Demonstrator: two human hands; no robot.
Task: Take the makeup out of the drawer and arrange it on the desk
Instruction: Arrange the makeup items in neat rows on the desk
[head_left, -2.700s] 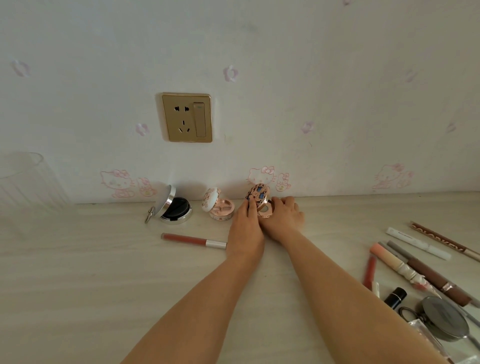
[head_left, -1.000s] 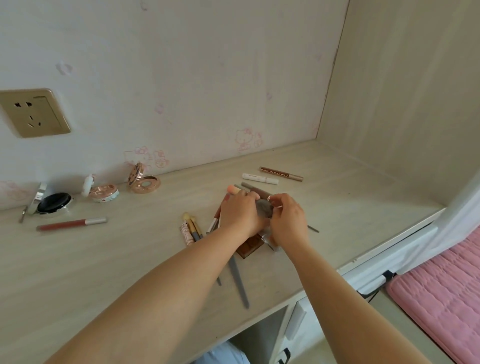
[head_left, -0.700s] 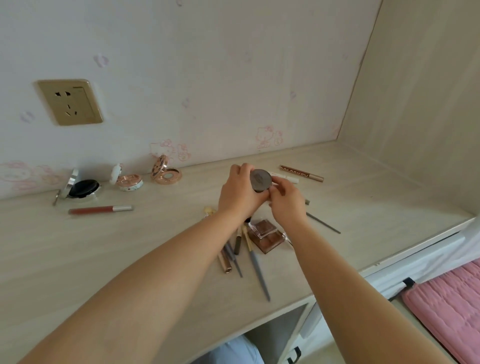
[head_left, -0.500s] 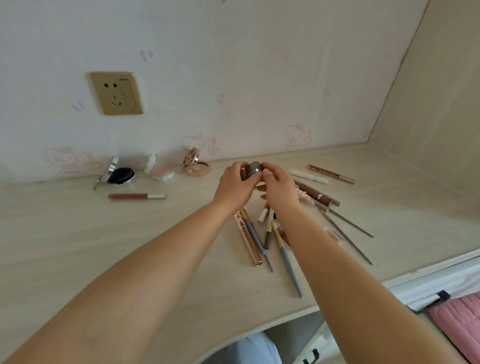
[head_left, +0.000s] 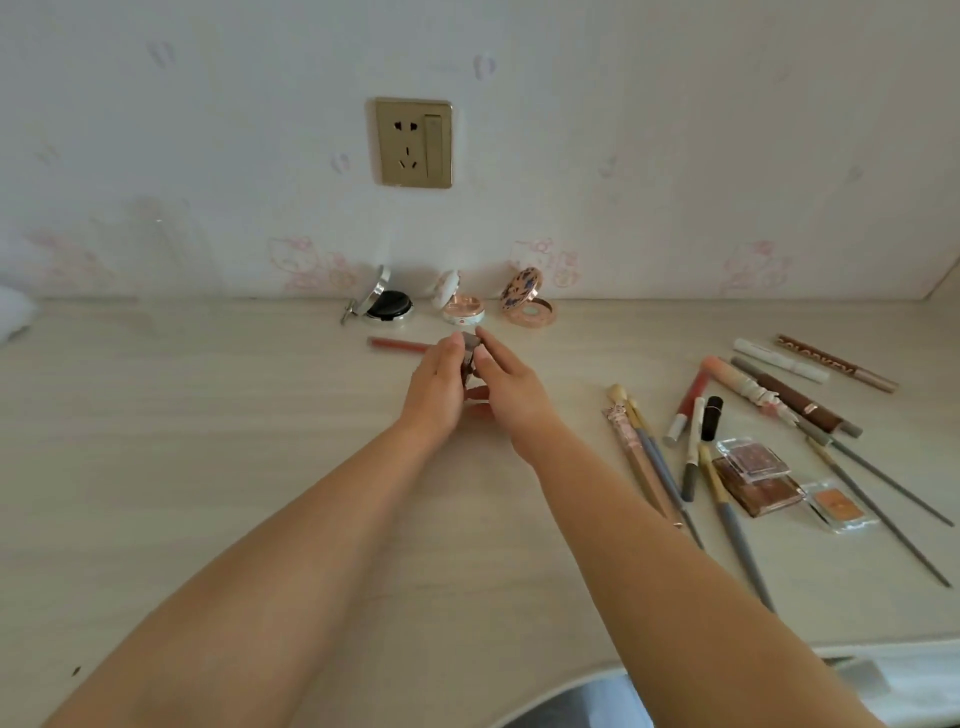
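Observation:
Both hands hold a small grey round compact (head_left: 470, 347) above the middle of the desk (head_left: 208, 467). My left hand (head_left: 437, 391) grips its left side and my right hand (head_left: 511, 384) pinches its right side. Against the wall stand three opened compacts: a silver one with a black inside (head_left: 385, 301), a white and pink one (head_left: 460, 305), and a rose-gold patterned one (head_left: 527, 304). A red lip pencil (head_left: 397, 344) lies just beyond my left hand. Pencils, brushes and small palettes (head_left: 753, 467) lie scattered at the right.
A gold wall socket (head_left: 414, 142) sits above the compacts. The desk's front edge (head_left: 883, 642) runs along the lower right. A clear glass (head_left: 156, 249) stands blurred at the far left by the wall.
Both hands lifted the grey compact from the pile at the right and carried it left, toward the row of opened compacts. The camera turned left with them.

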